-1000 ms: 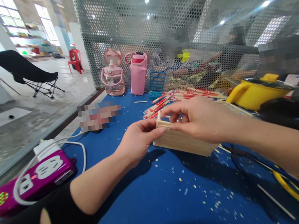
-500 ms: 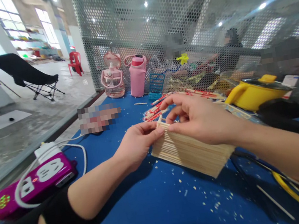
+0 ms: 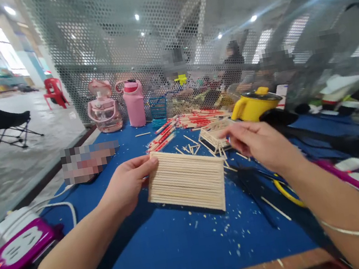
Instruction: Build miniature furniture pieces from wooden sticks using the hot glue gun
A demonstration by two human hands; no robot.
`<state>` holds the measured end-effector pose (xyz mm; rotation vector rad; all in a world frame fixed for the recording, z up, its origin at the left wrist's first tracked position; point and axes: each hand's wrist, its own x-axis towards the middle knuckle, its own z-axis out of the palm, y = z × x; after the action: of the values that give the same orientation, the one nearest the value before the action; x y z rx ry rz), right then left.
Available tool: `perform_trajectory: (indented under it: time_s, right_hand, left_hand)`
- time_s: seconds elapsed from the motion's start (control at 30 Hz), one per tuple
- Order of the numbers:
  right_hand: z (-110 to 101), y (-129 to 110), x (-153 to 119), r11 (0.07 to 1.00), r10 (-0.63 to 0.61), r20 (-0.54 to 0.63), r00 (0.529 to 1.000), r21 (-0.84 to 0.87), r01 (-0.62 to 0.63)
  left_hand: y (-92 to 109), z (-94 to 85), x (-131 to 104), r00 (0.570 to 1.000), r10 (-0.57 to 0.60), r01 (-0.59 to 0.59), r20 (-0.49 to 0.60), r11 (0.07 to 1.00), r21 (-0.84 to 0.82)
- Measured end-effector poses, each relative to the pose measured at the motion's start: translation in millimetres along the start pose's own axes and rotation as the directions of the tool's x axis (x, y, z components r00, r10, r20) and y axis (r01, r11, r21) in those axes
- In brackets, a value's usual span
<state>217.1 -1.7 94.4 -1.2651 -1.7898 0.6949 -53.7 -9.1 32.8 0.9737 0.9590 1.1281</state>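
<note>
My left hand [image 3: 127,181] grips the upper left corner of a panel of thin wooden sticks [image 3: 188,181], thumb in front. The panel's sticks lie side by side in rows, and it is held tilted above the blue table. My right hand [image 3: 260,146] is apart from the panel, behind and right of it, with its fingers curled together. Its fingertips are beside a small openwork stick frame [image 3: 214,134]; whether they hold anything is hidden. Short cut sticks [image 3: 190,147] lie scattered left of that frame.
Red-and-white stick packets [image 3: 202,116] lie at the back, near a pink bottle [image 3: 134,103], a clear pink jug [image 3: 104,113] and a yellow pot [image 3: 256,104]. A purple power strip [image 3: 20,253] is at left. Wood crumbs dot the blue tabletop [image 3: 173,256].
My right hand has let go of the panel's top edge and moved right toward the stick frame. My left hand keeps the panel, now turned broadside. The view has swung right.
</note>
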Motion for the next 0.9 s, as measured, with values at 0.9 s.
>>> perform_trajectory:
  time_s: [0.9]
  right_hand:
    - [24, 13, -38, 0.996, -0.087, -0.005, 0.996, -0.01, 0.087]
  left_hand:
    - [11, 13.7, -17, 0.997, 0.053, -0.055, -0.053, 0.998, -0.03]
